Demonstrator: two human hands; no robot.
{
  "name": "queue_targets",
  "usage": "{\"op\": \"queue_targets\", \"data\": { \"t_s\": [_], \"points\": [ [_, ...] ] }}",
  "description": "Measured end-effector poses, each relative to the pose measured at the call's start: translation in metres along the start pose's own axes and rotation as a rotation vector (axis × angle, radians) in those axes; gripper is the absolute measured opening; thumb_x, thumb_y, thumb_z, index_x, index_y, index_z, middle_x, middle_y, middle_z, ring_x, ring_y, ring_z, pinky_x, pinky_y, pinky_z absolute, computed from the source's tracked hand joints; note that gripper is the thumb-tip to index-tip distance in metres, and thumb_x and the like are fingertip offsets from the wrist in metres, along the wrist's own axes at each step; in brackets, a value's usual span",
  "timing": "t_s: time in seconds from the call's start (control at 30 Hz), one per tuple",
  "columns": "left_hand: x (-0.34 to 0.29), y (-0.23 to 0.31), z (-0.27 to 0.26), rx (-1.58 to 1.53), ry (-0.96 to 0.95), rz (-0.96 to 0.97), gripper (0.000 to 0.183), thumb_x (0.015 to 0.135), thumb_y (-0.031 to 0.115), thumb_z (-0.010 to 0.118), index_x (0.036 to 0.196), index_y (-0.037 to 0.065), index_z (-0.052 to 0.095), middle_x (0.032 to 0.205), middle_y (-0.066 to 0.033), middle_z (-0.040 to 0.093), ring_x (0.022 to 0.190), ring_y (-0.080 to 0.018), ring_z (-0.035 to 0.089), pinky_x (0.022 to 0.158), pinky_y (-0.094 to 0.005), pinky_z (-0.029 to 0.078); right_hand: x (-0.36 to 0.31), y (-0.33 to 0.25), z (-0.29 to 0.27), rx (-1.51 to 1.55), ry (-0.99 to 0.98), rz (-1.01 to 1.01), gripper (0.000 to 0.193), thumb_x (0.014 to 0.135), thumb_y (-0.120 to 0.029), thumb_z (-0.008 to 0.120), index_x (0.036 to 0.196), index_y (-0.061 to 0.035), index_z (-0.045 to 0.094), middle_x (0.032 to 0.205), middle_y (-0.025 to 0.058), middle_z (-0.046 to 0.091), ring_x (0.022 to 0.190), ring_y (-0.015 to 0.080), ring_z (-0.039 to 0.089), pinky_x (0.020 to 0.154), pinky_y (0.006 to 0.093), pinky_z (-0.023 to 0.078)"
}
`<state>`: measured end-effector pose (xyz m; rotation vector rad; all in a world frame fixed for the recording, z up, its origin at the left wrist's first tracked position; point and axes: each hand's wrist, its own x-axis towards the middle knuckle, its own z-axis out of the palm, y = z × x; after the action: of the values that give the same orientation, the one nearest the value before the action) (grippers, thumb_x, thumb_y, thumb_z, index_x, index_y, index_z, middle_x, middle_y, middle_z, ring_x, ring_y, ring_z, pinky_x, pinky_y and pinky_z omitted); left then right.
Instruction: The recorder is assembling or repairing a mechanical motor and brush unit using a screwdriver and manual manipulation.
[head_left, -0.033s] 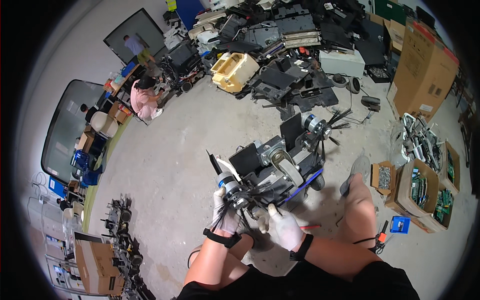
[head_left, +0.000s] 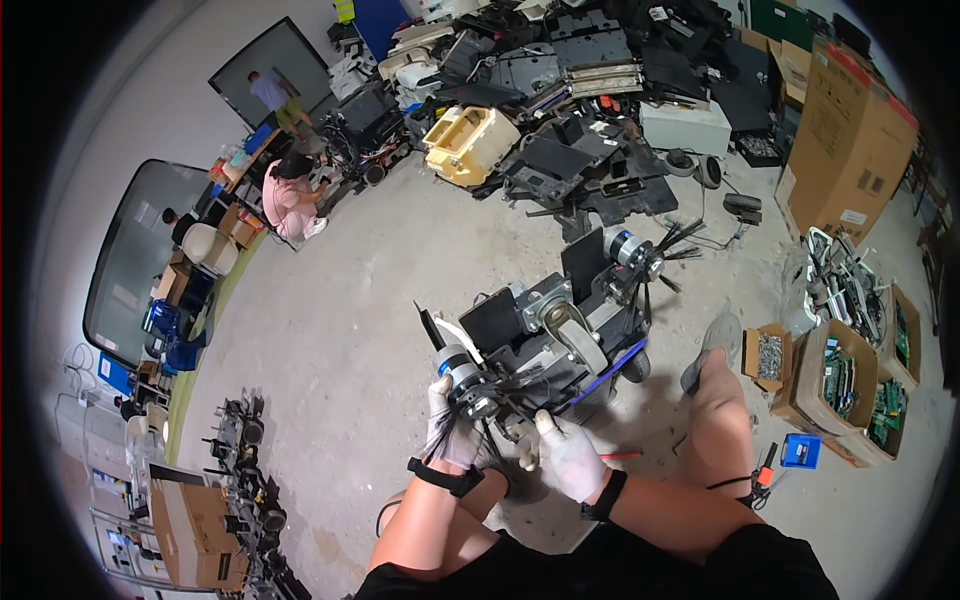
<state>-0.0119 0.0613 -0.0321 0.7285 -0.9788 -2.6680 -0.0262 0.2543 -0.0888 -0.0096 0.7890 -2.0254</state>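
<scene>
A dark wheeled machine chassis [head_left: 503, 322] stands tilted on the floor in front of me, with a grey caster wheel [head_left: 582, 343] at its middle and a blue strip [head_left: 608, 376] along its near side. At its left end is a silver-and-blue motor [head_left: 457, 364] bearing a black bristle brush [head_left: 482, 405]. My left hand [head_left: 451, 440], in a white glove, is closed round this brush end, thumb against the motor. Also gloved, my right hand [head_left: 571, 460] is closed beside the chassis's near edge; what its fingers hold is hidden. A second motor [head_left: 628, 247] with a brush sits at the far right end.
A thin red object [head_left: 622, 456] shows beside my right hand. At right stand cardboard boxes of circuit boards [head_left: 838, 385], a small box of screws [head_left: 769, 357] and a blue bin [head_left: 800, 450]. Scrap panels [head_left: 590, 165] pile up ahead. A person in pink [head_left: 290, 200] crouches far left.
</scene>
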Motion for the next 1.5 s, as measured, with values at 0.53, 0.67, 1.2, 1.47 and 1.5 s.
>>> {"op": "queue_targets", "data": {
  "t_s": [0.53, 0.67, 1.2, 1.47, 1.5],
  "points": [
    [-0.002, 0.001, -0.004, 0.023, -0.011, -0.003, 0.049, 0.094, 0.04, 0.054, 0.125, 0.002, 0.053, 0.106, -0.0145, 0.068, 0.097, -0.0261, 0.068, 0.092, -0.0424, 0.056, 0.0, -0.032, 0.014, -0.879, 0.068, -0.468, 0.025, 0.097, -0.019, 0.063, 0.111, 0.0003, 0.071, 0.099, 0.0122, 0.069, 0.09, 0.018, 0.065, 0.078, 0.0299, 0.052],
    [-0.008, 0.003, 0.004, -0.016, -0.06, -0.089, 0.049, 0.095, 0.041, 0.052, 0.124, 0.001, 0.053, 0.108, -0.0149, 0.068, 0.098, -0.0258, 0.068, 0.091, -0.0405, 0.056, -0.002, -0.042, 0.016, -0.784, 0.046, -0.377, 0.023, 0.097, -0.015, 0.062, 0.111, -0.0001, 0.071, 0.099, 0.0118, 0.069, 0.091, 0.0198, 0.065, 0.082, 0.0324, 0.052],
    [-0.007, 0.004, 0.005, -0.013, 0.0, -0.083, 0.046, 0.096, 0.041, 0.049, 0.12, 0.001, 0.054, 0.104, -0.0154, 0.068, 0.093, -0.0261, 0.069, 0.088, -0.0397, 0.058, 0.014, -0.039, 0.006, -1.447, -0.355, -0.765, 0.036, 0.094, -0.016, 0.063, 0.128, -0.003, 0.063, 0.113, 0.013, 0.068, 0.108, 0.0332, 0.063, 0.097, 0.0434, 0.049],
    [0.001, -0.001, -0.003, -0.006, 0.023, -0.042, 0.047, 0.096, 0.041, 0.054, 0.121, 0.002, 0.053, 0.106, -0.0144, 0.067, 0.095, -0.0271, 0.069, 0.089, -0.0408, 0.058, -0.035, -0.053, 0.026, -0.887, -0.099, -0.608, 0.027, 0.098, -0.002, 0.053, 0.123, 0.0062, 0.061, 0.118, 0.0182, 0.07, 0.105, 0.0208, 0.07, 0.088, 0.0303, 0.056],
    [-0.006, 0.003, 0.002, -0.065, -0.022, -0.114, 0.047, 0.096, 0.04, 0.054, 0.122, 0.001, 0.053, 0.107, -0.015, 0.067, 0.098, -0.0271, 0.069, 0.091, -0.0404, 0.058, -0.041, -0.06, 0.034, -0.813, -0.043, -0.58, 0.025, 0.098, -0.001, 0.052, 0.121, 0.0067, 0.06, 0.118, 0.0195, 0.07, 0.106, 0.0216, 0.07, 0.089, 0.031, 0.056]
  ]
}}
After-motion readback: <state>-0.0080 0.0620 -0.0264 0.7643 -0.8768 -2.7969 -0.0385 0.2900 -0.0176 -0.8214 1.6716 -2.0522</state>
